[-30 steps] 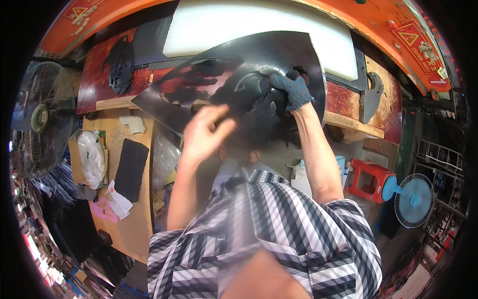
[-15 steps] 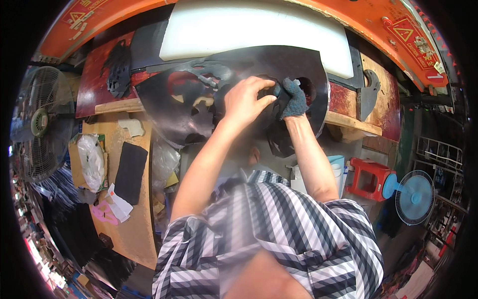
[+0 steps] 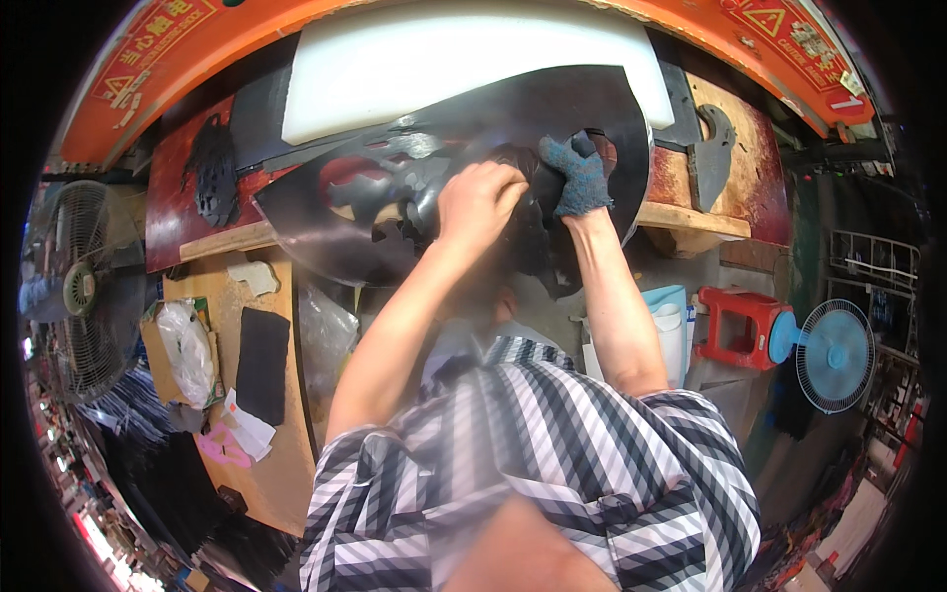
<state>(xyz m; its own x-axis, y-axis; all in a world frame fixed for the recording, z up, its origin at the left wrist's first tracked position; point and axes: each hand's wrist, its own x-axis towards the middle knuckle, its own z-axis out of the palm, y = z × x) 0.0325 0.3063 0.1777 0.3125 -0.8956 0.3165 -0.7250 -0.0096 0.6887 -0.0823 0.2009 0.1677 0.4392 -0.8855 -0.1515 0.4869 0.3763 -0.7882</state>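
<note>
The left hand (image 3: pixel 481 204) has its fingers curled together over the holed black sheet (image 3: pixel 547 111), which spreads to both sides; whether they pinch it I cannot tell. Just right, the gloved right hand (image 3: pixel 577 180) touches the sheet, its hold unclear.

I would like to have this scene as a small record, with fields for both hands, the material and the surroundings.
Left hand: bare, fingers bent, at the black sheet; grip unclear
Right hand: blue-grey knit glove, at the same sheet; grip unclear
Sheet: glossy, irregular holes, partly overlapping the white slab in view
Right side: red stool, blue fan
Left side: wooden table, caged fan
</note>
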